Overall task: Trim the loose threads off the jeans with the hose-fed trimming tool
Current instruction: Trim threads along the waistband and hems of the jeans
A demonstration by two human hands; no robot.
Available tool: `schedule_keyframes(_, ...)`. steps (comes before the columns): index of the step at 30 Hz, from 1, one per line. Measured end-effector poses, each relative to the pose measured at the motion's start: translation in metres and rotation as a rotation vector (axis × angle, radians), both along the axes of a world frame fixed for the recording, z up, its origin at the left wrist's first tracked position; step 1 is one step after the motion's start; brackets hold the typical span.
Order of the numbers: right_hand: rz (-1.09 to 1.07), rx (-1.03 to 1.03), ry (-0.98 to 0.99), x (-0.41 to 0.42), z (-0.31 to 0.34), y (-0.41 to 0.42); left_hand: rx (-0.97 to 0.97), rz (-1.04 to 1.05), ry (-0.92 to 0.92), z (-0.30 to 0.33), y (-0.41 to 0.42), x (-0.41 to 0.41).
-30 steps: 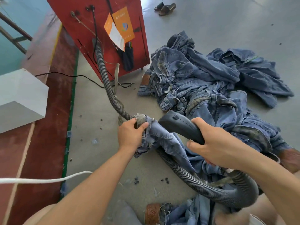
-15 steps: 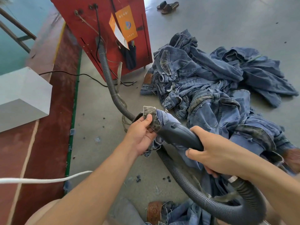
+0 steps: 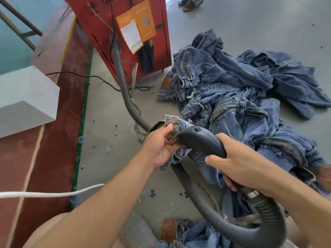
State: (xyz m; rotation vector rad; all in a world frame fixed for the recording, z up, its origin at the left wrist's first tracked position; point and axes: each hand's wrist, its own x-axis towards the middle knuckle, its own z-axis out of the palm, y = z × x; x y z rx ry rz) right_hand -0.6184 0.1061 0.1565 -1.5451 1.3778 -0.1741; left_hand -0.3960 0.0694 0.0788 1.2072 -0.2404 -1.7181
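Grey concrete floor (image 3: 111, 111) spreads beneath us, with a red machine cabinet (image 3: 100, 24) standing at the far edge and a heap of blue jeans (image 3: 232, 90) piled to the right. We pinch a frayed, dark-stained hem of the jeans in hand (image 3: 172, 122) between thumb and fingers of our left hand (image 3: 159, 147). Our right hand (image 3: 238, 165) is wrapped around the black trimming tool (image 3: 200, 140), whose nose touches that hem. Its ribbed grey hose (image 3: 123, 83) loops from under our right wrist across the floor to the cabinet.
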Motion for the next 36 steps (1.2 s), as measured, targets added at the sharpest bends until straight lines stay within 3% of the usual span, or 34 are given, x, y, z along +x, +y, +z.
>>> schedule_keyframes(9,-0.174,-0.029,-0.097,0.002,0.007,-0.018,-0.025,-0.101,0.013,0.008,0.01,-0.013)
schedule_keyframes(16,-0.049,0.14,-0.083,-0.013,0.01,-0.011,-0.018,-0.091,0.021,0.006,0.012,-0.015)
schedule_keyframes(22,-0.158,0.099,-0.169,0.004,0.0,-0.013,-0.09,-0.103,0.06,0.003,0.008,-0.007)
schedule_keyframes(28,-0.277,0.095,-0.255,0.001,0.007,-0.028,-0.109,-0.244,0.018,0.005,0.023,-0.023)
schedule_keyframes(32,-0.171,0.19,-0.228,-0.019,0.017,-0.023,-0.167,-0.219,-0.105,0.0,0.015,-0.02)
schedule_keyframes(36,-0.158,0.319,-0.236,-0.021,0.019,-0.019,-0.318,-0.302,-0.425,-0.006,0.017,-0.018)
